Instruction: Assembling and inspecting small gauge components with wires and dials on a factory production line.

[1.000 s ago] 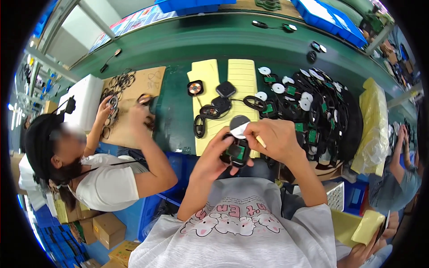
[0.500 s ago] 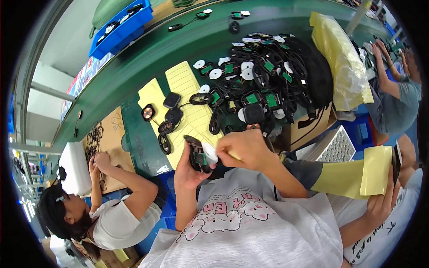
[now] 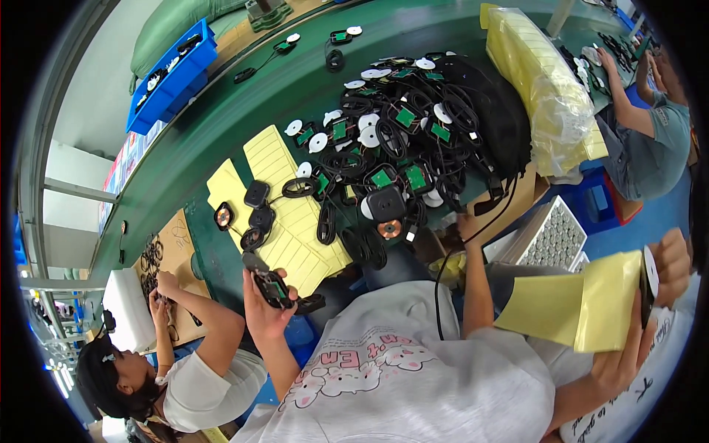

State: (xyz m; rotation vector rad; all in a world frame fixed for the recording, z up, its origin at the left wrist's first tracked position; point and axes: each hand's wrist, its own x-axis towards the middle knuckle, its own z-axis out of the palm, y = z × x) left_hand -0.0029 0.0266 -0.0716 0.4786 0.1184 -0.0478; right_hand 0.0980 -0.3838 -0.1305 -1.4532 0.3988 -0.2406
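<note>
My left hand [image 3: 267, 314] grips a black plastic case [image 3: 272, 289] with a green circuit board in it. A bundle of black cable [image 3: 310, 303] hangs beside the case. My right hand [image 3: 470, 227] is stretched out to the table's near edge, by a cardboard box. A thin black cable [image 3: 441, 284] crosses in front of that hand; its fingers are too small and partly hidden to read. Ahead lie yellow adhesive sheets [image 3: 284, 249] with black cased units [image 3: 257, 193] on them. Beside them stands a square black case [image 3: 386, 203] next to a copper coil [image 3: 389, 229].
A large pile of cabled circuit boards [image 3: 405, 117] and white discs covers the table's middle. Yellow sheets in clear plastic [image 3: 543, 88] stand at right. A blue bin [image 3: 168, 77] sits far left. Co-workers sit on both sides; one at right holds a yellow sheet [image 3: 607, 299].
My right hand has left the case and moved right, to the table edge. The white disc seen at the case is out of sight. My left hand has shifted left with the case.
</note>
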